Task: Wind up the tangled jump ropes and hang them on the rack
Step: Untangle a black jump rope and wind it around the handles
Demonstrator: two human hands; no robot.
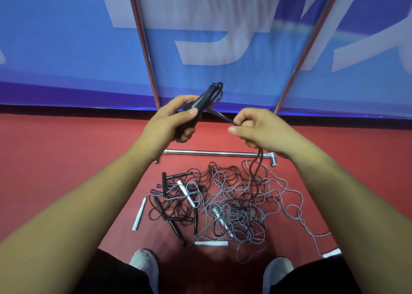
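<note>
I see my left hand (pixel 176 120) curled round the bundled black handles (pixel 206 96). Their long axis slants up and away to the right, with cord looped at the far tip. My right hand (pixel 263 132) pinches the black cord (pixel 219 115), which then drops into the tangled pile (pixel 231 204) on the red floor (pixel 66 159). The chrome rack (pixel 211 153) stands just beyond the pile, in front of a blue banner (pixel 55 37).
</note>
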